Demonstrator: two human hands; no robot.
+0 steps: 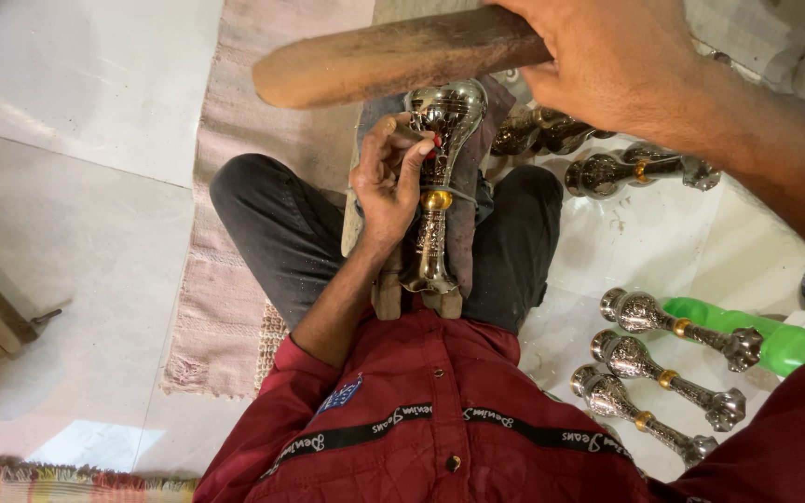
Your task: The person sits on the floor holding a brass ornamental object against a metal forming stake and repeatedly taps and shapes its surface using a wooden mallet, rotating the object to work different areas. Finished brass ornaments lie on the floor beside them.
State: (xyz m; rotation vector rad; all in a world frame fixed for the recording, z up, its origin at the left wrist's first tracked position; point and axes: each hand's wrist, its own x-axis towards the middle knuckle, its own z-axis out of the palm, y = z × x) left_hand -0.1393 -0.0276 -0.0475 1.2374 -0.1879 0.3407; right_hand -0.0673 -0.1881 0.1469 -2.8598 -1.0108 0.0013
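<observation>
Left hand grips a small tool against the bulb of a silver engraved stand propped upright on the lap between the knees; right hand clenched round a wooden mallet above it; more finished stands lie at the floor's right edge beside a green bottle

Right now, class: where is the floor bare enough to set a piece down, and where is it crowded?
Bare: the white floor left of the pink mat, and the patch between both clusters of silver pieces. Crowded: the three silver pieces by the green bottle.
</observation>
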